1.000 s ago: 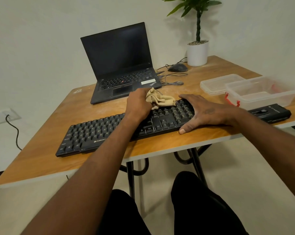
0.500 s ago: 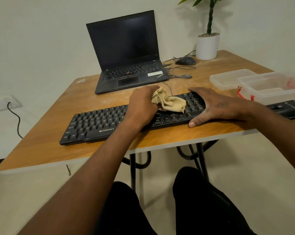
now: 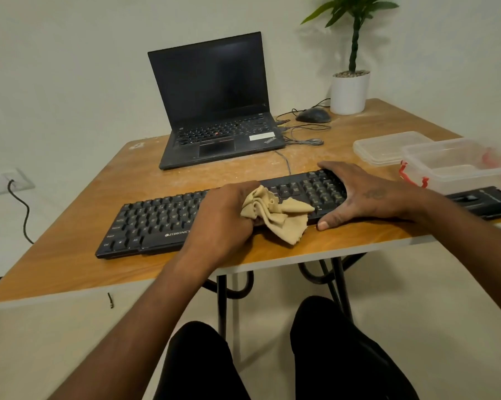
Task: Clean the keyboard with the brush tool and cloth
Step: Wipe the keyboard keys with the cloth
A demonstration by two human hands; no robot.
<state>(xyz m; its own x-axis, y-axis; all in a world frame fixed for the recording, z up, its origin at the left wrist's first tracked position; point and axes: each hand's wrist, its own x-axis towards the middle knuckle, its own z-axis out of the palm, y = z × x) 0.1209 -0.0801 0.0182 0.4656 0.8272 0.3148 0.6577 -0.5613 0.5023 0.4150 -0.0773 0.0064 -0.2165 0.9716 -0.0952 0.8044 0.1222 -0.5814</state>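
Wooden table [image 3: 70, 255] stood by a white wall; one keyboard [image 3: 162, 220], one laptop [image 3: 214, 111], two tubs [image 3: 459, 168]. Left hand [image 3: 223, 217] gripped the cloth [image 3: 275, 215]; right hand [image 3: 358, 194] lay flat, fingers straight, on the keyboard.

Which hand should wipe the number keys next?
Probably the left hand. It already grips the crumpled tan cloth, which lies on the black keyboard just beside the number keys. The right hand rests flat on that end, steadying the keyboard, and would need to lift away.
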